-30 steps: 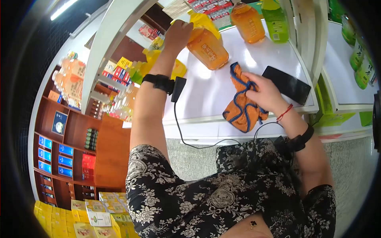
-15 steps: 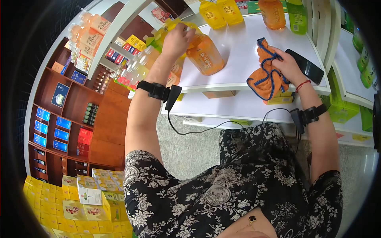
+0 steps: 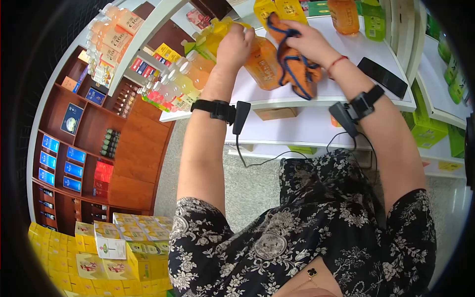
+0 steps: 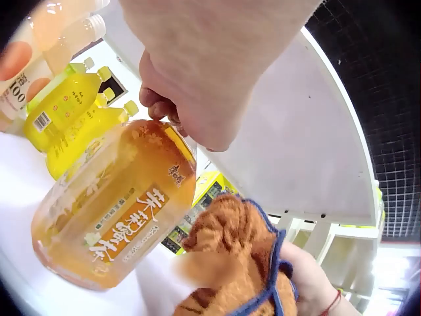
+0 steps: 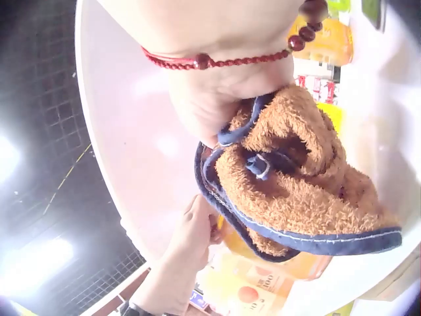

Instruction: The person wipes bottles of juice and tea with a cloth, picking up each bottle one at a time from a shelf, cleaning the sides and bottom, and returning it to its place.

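Note:
My left hand [image 3: 236, 47] grips the top of a big bottle of orange-brown tea [image 3: 262, 64] by its neck. The bottle leans on the white shelf, and its printed label faces out in the left wrist view, while the fingers cover its cap. In my right hand [image 3: 312, 44] is a bunched orange cloth with dark blue edging [image 5: 296, 191]. The cloth overlaps the bottle's right side in the head view, and in the left wrist view it comes close beside the bottle's shoulder.
A black phone [image 3: 382, 77] lies on the white shelf [image 3: 346, 81] at right. Yellow bottles [image 3: 292, 11], another orange tea bottle [image 3: 344, 17] and a green bottle [image 3: 373, 22] stand at the back. Several drink bottles [image 3: 180, 84] crowd the left side. A lower shelf holds a cardboard box [image 3: 276, 113].
My right hand has brought the cloth leftward from beside the phone to the tea bottle. The left hand keeps its hold on the bottle's top. The head view has shifted.

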The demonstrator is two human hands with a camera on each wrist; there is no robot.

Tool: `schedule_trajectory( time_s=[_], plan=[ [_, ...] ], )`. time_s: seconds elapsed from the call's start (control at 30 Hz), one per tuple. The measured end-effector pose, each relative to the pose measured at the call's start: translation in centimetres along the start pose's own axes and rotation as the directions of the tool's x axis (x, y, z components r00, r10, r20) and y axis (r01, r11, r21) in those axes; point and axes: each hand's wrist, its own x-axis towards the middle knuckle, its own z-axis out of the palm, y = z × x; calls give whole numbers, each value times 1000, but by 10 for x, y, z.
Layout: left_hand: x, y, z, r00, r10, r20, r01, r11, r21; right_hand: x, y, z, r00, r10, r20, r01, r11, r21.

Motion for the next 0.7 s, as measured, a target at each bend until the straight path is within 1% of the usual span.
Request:
schedule_trajectory(
  time_s=[0.07, 0.1, 0.17, 0.2, 0.23, 0.27, 0.3, 0.33, 0.4, 0.43, 0.47, 0.53, 0.57, 0.6, 0.63, 0.67, 0.7],
  plan=[
    [-1, 1, 1, 999, 30, -39, -31, 999, -21, 8, -4, 25, 977, -215, 8, 214, 972, -98],
    [-2, 0, 2, 999, 30, -32, -30, 999, -24, 7, -1, 33, 978, -208, 8, 208, 973, -98],
    [-1, 3, 4, 997, 38, -65, -41, 998, -46, 5, 6, 43, 967, -224, -119, 177, 931, -319],
    [-1, 2, 3, 997, 40, -60, -43, 998, -46, 4, 12, 46, 968, -220, -122, 172, 933, -317],
    [0, 3, 2, 997, 36, -73, -41, 998, -57, 3, 19, 43, 992, -88, -88, 68, 976, -209],
    [-1, 5, 4, 996, 32, -82, -38, 997, -68, -1, 28, 39, 998, 44, -39, -48, 994, -101],
    [-2, 5, 5, 997, 35, -72, -41, 997, -72, -6, 39, 34, 982, 161, 96, -154, 985, -80],
    [0, 4, 5, 997, 38, -74, -44, 996, -81, -14, 48, 32, 982, 169, 87, -162, 983, -81],
    [2, 7, 7, 996, 46, -78, -53, 994, -94, -29, 60, 33, 970, 215, 116, -188, 960, -209],
    [3, 7, 6, 996, 44, -82, -53, 993, -107, -28, 61, 36, 972, 215, 98, -185, 949, -254],
    [2, 4, 6, 996, 39, -84, -49, 992, -118, -22, 63, 36, 972, 215, 99, -184, 949, -255],
    [-1, 5, 4, 997, 41, -71, -50, 990, -131, -16, 51, 33, 967, 234, 105, -222, 968, -117],
    [0, 7, 2, 996, 49, -69, -59, 987, -146, -11, 45, 33, 989, 150, 16, -146, 978, -147],
    [1, 10, 3, 996, 51, -73, -61, 987, -145, -6, 36, 31, 989, 146, 14, -142, 979, -147],
    [1, 10, 4, 996, 52, -76, -63, 986, -153, -1, 25, 31, 992, 30, -118, -46, 990, -132],
    [0, 9, 5, 996, 51, -78, -63, 985, -161, 4, 14, 32, 965, -82, -248, 51, 991, -128],
    [0, 7, 6, 996, 48, -75, -60, 985, -159, 11, 5, 34, 966, -79, -245, 49, 991, -125]
  ],
)
